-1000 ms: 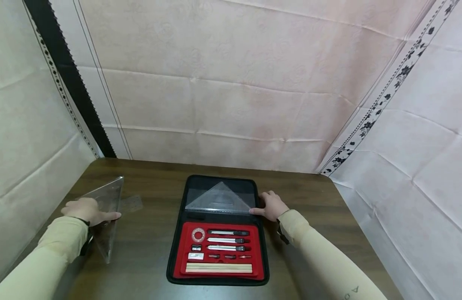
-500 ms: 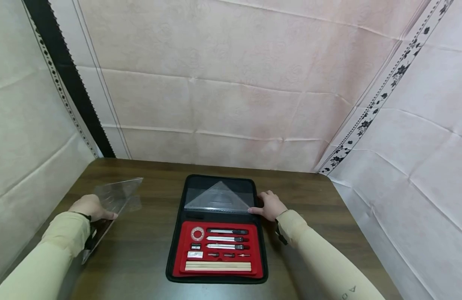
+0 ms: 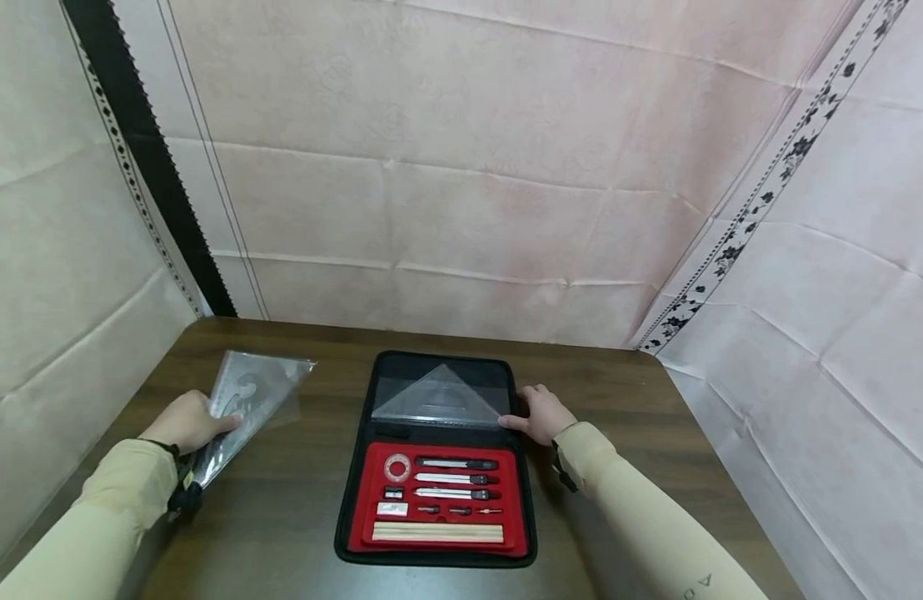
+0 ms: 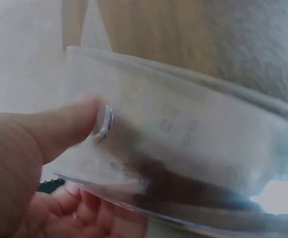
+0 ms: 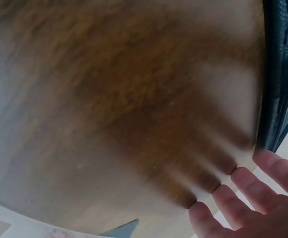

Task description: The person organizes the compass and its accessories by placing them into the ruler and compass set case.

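Observation:
My left hand (image 3: pixel 192 422) pinches a clear plastic set square (image 3: pixel 253 390) above the table's left side, tilted, with a curved shape showing in it. In the left wrist view my thumb presses its face, which bears faint marks, and my fingers lie behind it. An open black zip case (image 3: pixel 341 533) lies mid-table. Its lid holds another clear triangle (image 3: pixel 434 400). My right hand (image 3: pixel 542 413) rests at the case's right side, thumb on the lid's edge. The right wrist view shows its fairly straight fingertips (image 5: pixel 201 210) touching the table beside the black case edge.
The case's red tray (image 3: pixel 364 500) holds a tape-like ring (image 3: pixel 396 467), compasses (image 3: pixel 452 478), a sharpener (image 3: pixel 393 493), an eraser (image 3: pixel 391 508), small parts and pale pencils (image 3: pixel 437 532). A faint clear piece (image 3: pixel 287 410) lies on the wooden table (image 3: pixel 619 400). Pale cloth walls (image 3: pixel 431 208) surround it.
My left hand has turned the clear set square, so its far end has swung right and its face shows more. The right hand has stayed at the case.

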Motion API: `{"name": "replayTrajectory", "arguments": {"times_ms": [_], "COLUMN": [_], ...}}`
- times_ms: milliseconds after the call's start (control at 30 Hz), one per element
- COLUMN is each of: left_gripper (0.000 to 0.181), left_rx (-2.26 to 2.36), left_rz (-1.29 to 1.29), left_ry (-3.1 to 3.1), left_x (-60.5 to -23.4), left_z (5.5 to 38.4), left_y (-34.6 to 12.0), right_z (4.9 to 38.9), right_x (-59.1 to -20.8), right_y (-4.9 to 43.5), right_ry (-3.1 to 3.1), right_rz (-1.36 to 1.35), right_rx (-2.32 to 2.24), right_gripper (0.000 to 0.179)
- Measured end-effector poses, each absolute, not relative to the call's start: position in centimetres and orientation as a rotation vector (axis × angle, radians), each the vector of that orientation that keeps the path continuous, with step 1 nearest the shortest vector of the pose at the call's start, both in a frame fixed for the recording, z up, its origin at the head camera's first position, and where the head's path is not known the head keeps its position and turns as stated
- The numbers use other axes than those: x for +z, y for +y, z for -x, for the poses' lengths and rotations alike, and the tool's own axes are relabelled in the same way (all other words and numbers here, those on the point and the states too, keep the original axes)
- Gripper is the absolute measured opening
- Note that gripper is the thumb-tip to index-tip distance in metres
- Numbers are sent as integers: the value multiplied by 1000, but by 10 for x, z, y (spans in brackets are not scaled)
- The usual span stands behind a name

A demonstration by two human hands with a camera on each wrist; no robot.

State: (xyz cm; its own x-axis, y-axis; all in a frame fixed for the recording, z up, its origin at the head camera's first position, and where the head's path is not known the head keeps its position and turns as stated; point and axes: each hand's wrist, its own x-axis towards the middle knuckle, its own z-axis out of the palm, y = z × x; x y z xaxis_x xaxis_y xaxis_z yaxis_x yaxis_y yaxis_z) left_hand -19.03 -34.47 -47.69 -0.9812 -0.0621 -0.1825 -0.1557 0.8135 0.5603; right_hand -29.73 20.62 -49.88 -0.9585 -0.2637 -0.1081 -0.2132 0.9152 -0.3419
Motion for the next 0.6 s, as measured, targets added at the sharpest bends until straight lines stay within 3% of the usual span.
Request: {"name": "replayTrajectory", "arguments": {"times_ms": [100, 300, 467, 600], "left_gripper": [32, 23, 14, 9], "left_rx": [1003, 1117, 1205, 1261], "left_rz": [141, -21, -222, -389], "left_ry": [2834, 2944, 2993, 2958], "left_x": [-474, -452, -427, -427], "left_z": [191, 201, 212, 219], "left_y": [-345, -325, -277, -235], "right_z": [296, 293, 287, 280], "right_x": [-498, -489, -473, -461], "right_y": [207, 209, 196, 173], "right_ry": [2929, 3021, 3055, 2997], "right_rz": [351, 353, 467, 578], "right_rx": [-531, -576, -760, -901], "right_gripper": [75, 74, 55, 44]}}
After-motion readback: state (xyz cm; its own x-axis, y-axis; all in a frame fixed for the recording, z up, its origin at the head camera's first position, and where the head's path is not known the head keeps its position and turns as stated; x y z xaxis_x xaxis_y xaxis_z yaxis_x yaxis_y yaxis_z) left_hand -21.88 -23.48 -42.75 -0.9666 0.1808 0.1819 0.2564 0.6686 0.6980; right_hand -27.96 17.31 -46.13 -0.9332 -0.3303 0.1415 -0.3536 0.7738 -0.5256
